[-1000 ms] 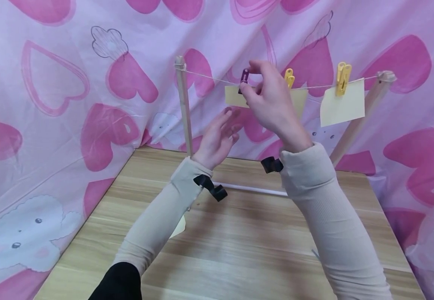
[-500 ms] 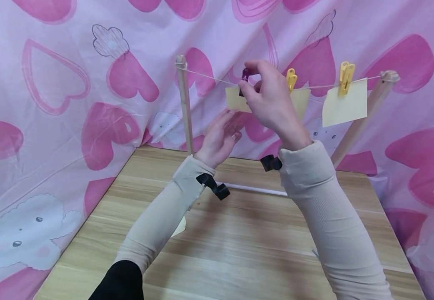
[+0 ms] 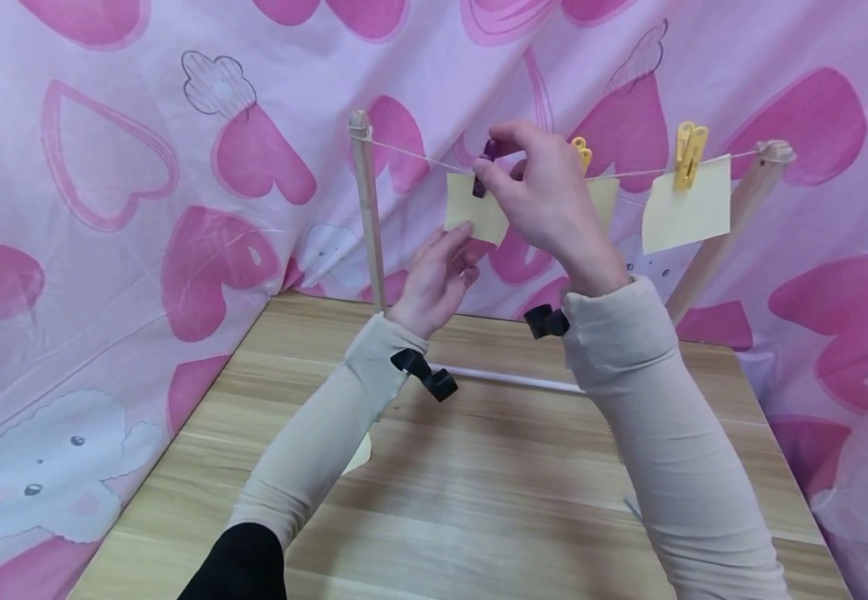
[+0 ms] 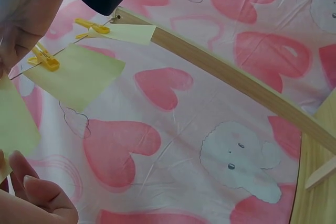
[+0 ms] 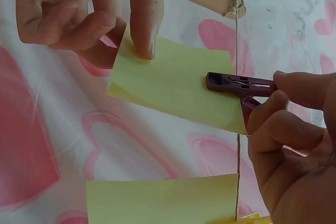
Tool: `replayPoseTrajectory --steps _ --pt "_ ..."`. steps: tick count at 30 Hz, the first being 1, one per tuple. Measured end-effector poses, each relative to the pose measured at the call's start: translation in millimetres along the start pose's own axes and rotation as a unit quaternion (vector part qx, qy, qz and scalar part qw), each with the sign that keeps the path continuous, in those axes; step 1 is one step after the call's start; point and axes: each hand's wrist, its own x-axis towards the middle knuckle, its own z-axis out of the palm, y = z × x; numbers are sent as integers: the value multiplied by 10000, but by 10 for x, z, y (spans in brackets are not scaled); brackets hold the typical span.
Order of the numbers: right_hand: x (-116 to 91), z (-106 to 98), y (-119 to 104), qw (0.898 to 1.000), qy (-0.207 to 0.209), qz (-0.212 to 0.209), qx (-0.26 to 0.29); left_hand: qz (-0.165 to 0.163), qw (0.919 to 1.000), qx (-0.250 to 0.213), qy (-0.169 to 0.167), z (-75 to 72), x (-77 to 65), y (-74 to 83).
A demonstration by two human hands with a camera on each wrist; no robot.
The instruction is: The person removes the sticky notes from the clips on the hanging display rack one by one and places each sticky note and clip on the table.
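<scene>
My right hand pinches the handles of a dark purple clothespin between thumb and finger. The clothespin's nose overlaps the upper part of a pale yellow paper note, which hangs at a string. From below, my left hand holds the note's lower edge, with one digit on its front and other fingers behind it in the right wrist view. To the right, a second note hangs from a yellow clothespin. A third note hangs from another yellow clothespin near the right post.
Wooden posts, a left post and a right post, carry the string above the wooden table. A white rod crosses between them low down. Part of another yellow note shows beside my left sleeve. Heart-patterned cloth surrounds the table.
My left fingers have come up onto the note's lower edge, and the note now shows more of its face. My right hand stays at the string with the purple clothespin, tilting it slightly.
</scene>
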Motion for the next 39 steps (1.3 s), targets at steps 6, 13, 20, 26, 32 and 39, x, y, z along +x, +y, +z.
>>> replayPoseTrajectory --steps 6,13,20,26,32,39 --pt "1 -32 -10 9999 -34 49 -104 35 10000 55 10 -14 -16 7" --pt "0 -52 -21 9997 -123 129 -170 87 9999 79 86 -11 -13 17" --pt "-7 -44 -15 9997 101 -37 -217 130 9998 101 94 14 -14 15" --pt "-11 -42 -14 9994 283 -76 -177 133 9998 160 40 37 -10 3" --pt "-14 -49 -15 9985 505 -184 -56 199 9996 176 32 44 -6 -2" --pt "-15 -41 -19 9964 787 -312 57 212 9996 178 36 44 -11 2"
